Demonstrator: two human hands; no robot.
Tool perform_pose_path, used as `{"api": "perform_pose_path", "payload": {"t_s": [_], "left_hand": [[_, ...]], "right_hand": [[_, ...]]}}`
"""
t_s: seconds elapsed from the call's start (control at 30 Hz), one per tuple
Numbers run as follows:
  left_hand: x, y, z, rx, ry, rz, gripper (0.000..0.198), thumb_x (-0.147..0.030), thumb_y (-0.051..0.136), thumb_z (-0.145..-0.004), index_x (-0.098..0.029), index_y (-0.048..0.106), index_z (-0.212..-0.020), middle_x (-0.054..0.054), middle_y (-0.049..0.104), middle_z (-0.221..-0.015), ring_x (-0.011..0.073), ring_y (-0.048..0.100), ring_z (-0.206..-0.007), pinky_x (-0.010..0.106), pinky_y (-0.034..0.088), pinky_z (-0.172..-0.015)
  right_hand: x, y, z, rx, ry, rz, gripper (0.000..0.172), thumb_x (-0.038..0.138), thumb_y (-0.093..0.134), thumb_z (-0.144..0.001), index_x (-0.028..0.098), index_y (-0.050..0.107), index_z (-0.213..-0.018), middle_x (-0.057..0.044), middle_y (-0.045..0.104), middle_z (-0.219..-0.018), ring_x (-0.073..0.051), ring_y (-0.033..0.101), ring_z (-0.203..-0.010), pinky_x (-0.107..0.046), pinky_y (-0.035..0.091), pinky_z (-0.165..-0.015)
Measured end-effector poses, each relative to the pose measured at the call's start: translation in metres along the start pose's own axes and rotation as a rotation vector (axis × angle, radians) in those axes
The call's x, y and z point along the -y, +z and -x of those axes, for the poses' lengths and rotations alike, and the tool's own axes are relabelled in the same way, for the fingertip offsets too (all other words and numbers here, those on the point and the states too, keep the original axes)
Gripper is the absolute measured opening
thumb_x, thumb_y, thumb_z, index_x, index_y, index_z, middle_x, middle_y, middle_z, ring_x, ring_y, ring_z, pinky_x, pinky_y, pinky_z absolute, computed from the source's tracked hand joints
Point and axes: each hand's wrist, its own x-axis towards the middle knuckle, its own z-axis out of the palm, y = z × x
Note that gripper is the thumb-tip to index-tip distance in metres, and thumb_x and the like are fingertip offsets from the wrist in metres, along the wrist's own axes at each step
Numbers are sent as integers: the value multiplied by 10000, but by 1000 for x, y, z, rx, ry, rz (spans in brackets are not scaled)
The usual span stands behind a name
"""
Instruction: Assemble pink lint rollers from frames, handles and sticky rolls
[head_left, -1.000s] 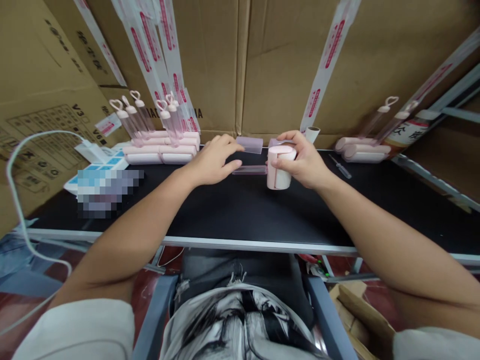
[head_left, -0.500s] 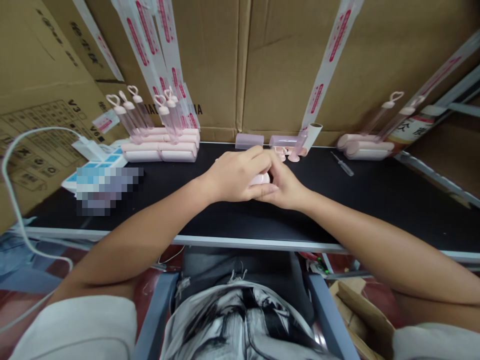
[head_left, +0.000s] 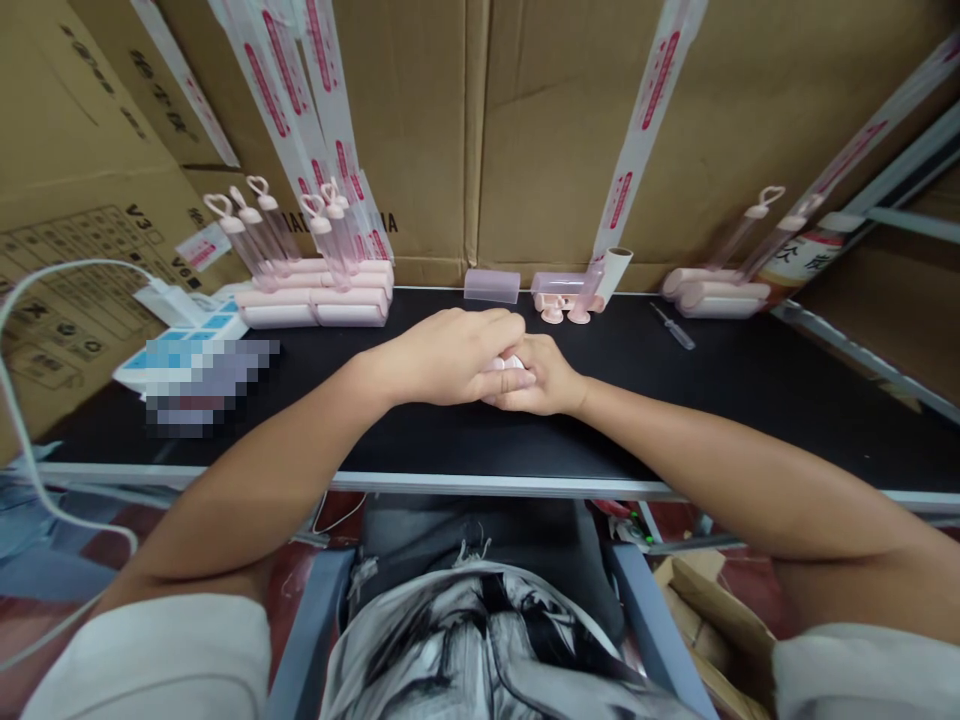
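Note:
My left hand [head_left: 454, 355] and my right hand [head_left: 546, 375] are closed together over the black tabletop [head_left: 465, 440]. Between them they grip a small white-pink piece [head_left: 511, 364]; most of it is hidden by the fingers, so its kind does not show. Just beyond the right hand stand two small pink parts with round bases [head_left: 553, 309], close to a clear pinkish tube [head_left: 588, 295] and a white tube [head_left: 615, 272] that leans. A translucent pink cylinder [head_left: 491, 286] lies behind the left hand.
Pink cylinders with heart-topped wands [head_left: 315, 305] stand at the back left, and similar ones [head_left: 724, 298] at the back right by a labelled bottle [head_left: 806, 255]. A small screwdriver [head_left: 673, 326] lies near those. A power strip [head_left: 180, 340] with a white cable sits left. Cardboard [head_left: 555, 130] walls the back.
Both hands have shifted slightly, and the fingers of the right have tucked in closer under the left. Less of the held piece shows. The small pink parts behind are more visible.

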Motion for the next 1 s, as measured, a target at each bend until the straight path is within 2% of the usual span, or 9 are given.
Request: {"api": "perform_pose_path", "payload": {"t_s": [0.23, 0.33, 0.47, 0.6, 0.77, 0.87, 1.0], "left_hand": [[2, -4, -2, -4, 66, 168, 386, -533, 634, -1017, -229, 479, -837, 13, 603, -787, 165, 538, -672, 320, 363, -670], [1, -9, -3, 15, 67, 210, 405, -547, 651, -998, -226, 496, -807, 9, 597, -759, 157, 529, -659, 315, 360, -664], [-1, -17, 0, 67, 53, 265, 337, -462, 688, -954, -220, 523, -786, -5, 609, -736, 139, 537, -647, 295, 369, -649], [-4, -23, 2, 155, 22, 345, 228, -325, 667, -868, -223, 498, -754, -25, 616, -707, 116, 511, -614, 277, 364, -609], [-9, -24, 2, 158, -22, 378, 205, -276, 674, -746, -226, 477, -723, -40, 585, -677, 110, 469, -595, 286, 346, -577], [-16, -22, 2, 125, -84, 330, 188, -287, 664, -736, -225, 492, -696, -25, 590, -656, 126, 466, -585, 314, 322, -563], [-22, -18, 3, 42, -135, 207, 213, -315, 648, -776, -224, 492, -662, 5, 613, -647, 148, 462, -571, 350, 320, -580]], "right_hand": [[-2, -2, 0, 53, -43, -16, 338, 547, 808, -880, 260, 660, -982, 3, 774, -872, -192, 714, -735, -315, 568, -727], [0, -2, -1, 77, -45, -25, 381, 598, 805, -881, 255, 664, -969, -11, 791, -899, -200, 732, -764, -322, 582, -751], [2, -2, -3, 127, -2, -23, 453, 673, 795, -862, 253, 684, -991, -23, 800, -915, -217, 751, -797, -332, 598, -766], [5, -2, -4, 160, -41, -30, 427, 649, 783, -890, 244, 710, -1006, -50, 808, -946, -247, 780, -863, -355, 620, -805], [4, -1, -2, 184, -41, -18, 404, 632, 763, -895, 239, 694, -955, -60, 808, -952, -240, 778, -871, -342, 617, -806], [1, 0, -1, 149, -89, -14, 374, 603, 766, -905, 239, 698, -962, -51, 806, -947, -230, 779, -851, -321, 606, -782], [-3, 2, 1, 29, -169, -49, 331, 535, 801, -909, 239, 711, -1025, -33, 786, -908, -209, 757, -780, -298, 580, -725]]}}
